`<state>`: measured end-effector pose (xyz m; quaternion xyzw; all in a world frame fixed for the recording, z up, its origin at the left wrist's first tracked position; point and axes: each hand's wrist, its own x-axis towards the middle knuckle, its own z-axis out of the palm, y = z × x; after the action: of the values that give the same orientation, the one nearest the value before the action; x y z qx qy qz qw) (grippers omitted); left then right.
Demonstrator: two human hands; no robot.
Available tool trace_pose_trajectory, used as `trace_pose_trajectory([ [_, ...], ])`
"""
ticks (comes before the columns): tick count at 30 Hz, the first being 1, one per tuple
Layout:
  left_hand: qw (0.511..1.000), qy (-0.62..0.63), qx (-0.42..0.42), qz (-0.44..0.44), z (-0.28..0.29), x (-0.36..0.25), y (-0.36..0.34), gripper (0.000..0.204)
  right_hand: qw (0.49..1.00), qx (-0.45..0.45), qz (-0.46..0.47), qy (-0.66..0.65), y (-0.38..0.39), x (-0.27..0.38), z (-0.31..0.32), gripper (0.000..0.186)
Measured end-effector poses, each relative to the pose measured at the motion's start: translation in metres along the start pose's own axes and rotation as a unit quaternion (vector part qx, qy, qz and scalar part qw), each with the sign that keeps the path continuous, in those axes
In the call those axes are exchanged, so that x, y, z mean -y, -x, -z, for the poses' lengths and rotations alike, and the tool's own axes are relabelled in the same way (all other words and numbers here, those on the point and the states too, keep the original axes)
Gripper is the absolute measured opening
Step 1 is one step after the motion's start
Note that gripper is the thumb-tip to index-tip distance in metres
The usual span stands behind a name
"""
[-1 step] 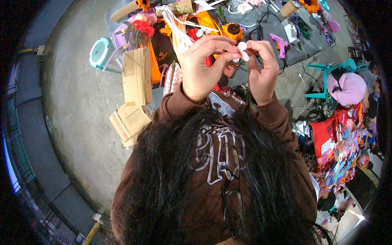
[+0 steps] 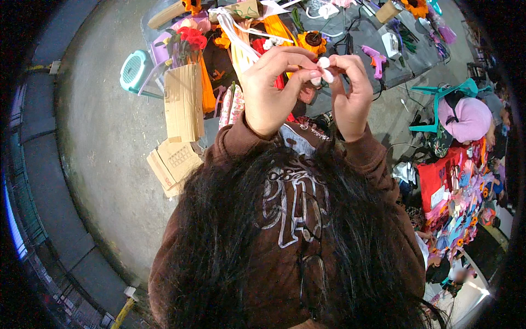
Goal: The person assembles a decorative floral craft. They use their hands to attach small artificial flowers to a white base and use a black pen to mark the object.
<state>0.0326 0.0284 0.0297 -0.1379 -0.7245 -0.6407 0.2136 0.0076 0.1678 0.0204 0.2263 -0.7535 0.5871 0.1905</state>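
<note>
Above the near edge of the table, both my hands meet at a small white fuzzy piece (image 2: 326, 75) bent into loops, which looks like pipe cleaner. My left hand (image 2: 274, 90) pinches its left side between thumb and fingertips. On the other side, my right hand (image 2: 352, 93) has thumb and index finger closed on it; its fingers partly hide the grip. Just beyond the hands lies a sunflower (image 2: 312, 41) with orange petals. A pink glue gun (image 2: 375, 60) rests to the right of my right hand. Bundles of white stems (image 2: 235, 35) and orange stems (image 2: 278, 30) lie behind my left hand.
A tall cardboard box (image 2: 183, 101) stands at the table's left, with red flowers (image 2: 193, 38) behind it. Further left is a teal stool (image 2: 135, 71). A teal chair (image 2: 438, 107) with a pink cushion (image 2: 468, 119) stands right. Beyond it, a red-covered surface (image 2: 438, 181) holds many colourful flowers.
The white looped piece has turned slightly between my fingertips. My hands stay in nearly the same place.
</note>
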Motion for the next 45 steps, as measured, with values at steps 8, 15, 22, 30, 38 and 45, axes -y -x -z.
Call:
trace_pose_trajectory([
  [8,0.928,0.278,0.053,0.242,0.002,0.004,0.009,0.03,0.997,-0.022,-0.02,-0.077,0.008,-0.009,-0.008,0.015],
  [15,0.933,0.307,-0.019,0.188,-0.007,0.008,0.01,0.04,0.974,-0.037,-0.161,-0.155,0.013,0.0,-0.012,0.008],
  [22,0.976,0.21,-0.04,0.045,-0.015,0.052,0.016,0.019,0.951,-0.063,-0.166,-0.255,0.019,0.0,-0.023,0.012],
  [30,0.959,0.245,-0.087,0.111,-0.017,0.038,0.02,0.012,0.981,0.054,-0.137,-0.13,0.01,0.002,-0.006,0.015],
  [38,0.993,0.066,-0.068,0.064,-0.009,0.035,0.017,0.014,0.934,0.153,-0.268,-0.18,-0.018,0.016,0.024,0.017],
  [45,0.995,0.058,-0.025,0.074,-0.005,0.018,0.011,0.01,0.948,0.178,-0.222,-0.143,-0.027,0.012,0.022,0.015],
])
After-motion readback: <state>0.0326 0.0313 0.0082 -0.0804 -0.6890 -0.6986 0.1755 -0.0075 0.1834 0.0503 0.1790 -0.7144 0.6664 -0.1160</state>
